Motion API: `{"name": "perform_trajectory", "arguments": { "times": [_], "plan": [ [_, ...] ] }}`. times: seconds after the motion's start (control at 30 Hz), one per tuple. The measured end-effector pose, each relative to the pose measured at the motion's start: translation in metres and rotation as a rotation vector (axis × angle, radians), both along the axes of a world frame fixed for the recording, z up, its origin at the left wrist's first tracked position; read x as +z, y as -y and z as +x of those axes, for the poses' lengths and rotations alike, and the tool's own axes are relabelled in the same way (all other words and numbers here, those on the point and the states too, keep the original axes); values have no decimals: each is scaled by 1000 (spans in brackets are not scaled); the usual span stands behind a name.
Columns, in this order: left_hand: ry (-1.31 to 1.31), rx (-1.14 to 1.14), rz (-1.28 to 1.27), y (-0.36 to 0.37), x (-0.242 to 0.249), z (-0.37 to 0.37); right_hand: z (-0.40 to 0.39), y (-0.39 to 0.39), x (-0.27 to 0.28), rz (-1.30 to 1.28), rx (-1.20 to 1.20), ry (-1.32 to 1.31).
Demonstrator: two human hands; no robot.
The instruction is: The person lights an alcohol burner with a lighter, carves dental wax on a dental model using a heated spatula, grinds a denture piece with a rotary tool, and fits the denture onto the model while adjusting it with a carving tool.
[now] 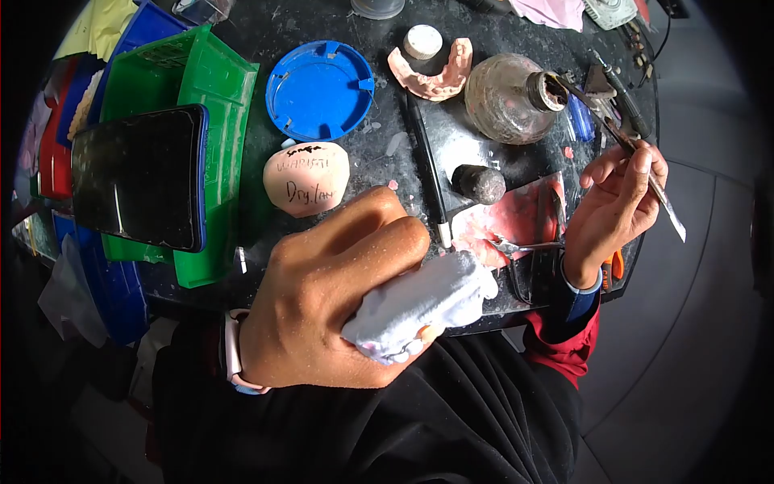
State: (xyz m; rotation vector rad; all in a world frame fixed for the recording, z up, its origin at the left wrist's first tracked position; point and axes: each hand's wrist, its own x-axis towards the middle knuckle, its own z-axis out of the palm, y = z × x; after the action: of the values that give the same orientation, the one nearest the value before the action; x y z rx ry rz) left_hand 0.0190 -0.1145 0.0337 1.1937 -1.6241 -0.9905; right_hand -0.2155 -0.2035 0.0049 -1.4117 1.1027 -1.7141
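Note:
My left hand (pixel 322 282) is closed around a white plaster dental cast (pixel 423 306), low in front of my lap, with a tooth-coloured bit and a trace of pink along its lower edge. Off to the right, my right hand (pixel 617 202) grips a slim double-ended wax knife (pixel 666 202). Its flat blade points down to the right, and the other end reaches up to the sooty neck of a glass spirit lamp (pixel 501 97). Below the lamp lies a pink wax sheet (pixel 520 211), beside a dark cap (pixel 481 184) and a metal instrument (pixel 528 246).
A black pen (pixel 426 157) lies mid-table near a pink horseshoe-shaped cast (pixel 431 79) and a white round cap (pixel 422 42). Further left are a blue lid (pixel 318 90), a pink block with handwriting (pixel 306 184), and a phone (pixel 137 173) leaning on green bins (pixel 218 161).

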Motion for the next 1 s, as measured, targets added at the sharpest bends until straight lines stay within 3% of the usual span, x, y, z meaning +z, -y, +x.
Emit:
{"name": "perform_trajectory", "arguments": {
  "times": [0.2,0.43,0.53,0.8,0.9,1.0],
  "plan": [
    [-46,-1,7,0,-1,-3,5,-1,1,-35,-66,-66],
    [-38,3,28,-1,0,-3,-2,-4,-2,-167,47,-252],
    [-44,1,54,0,0,-4,6,-10,4,-184,73,-204],
    [72,-5,134,8,5,-2,29,-31,31,-129,632,-300],
    [105,-63,143,1,2,1,44,-49,35,-93,705,-356],
    [126,-85,111,-1,-2,1,54,-60,33,-73,610,-453]
  ]
}}
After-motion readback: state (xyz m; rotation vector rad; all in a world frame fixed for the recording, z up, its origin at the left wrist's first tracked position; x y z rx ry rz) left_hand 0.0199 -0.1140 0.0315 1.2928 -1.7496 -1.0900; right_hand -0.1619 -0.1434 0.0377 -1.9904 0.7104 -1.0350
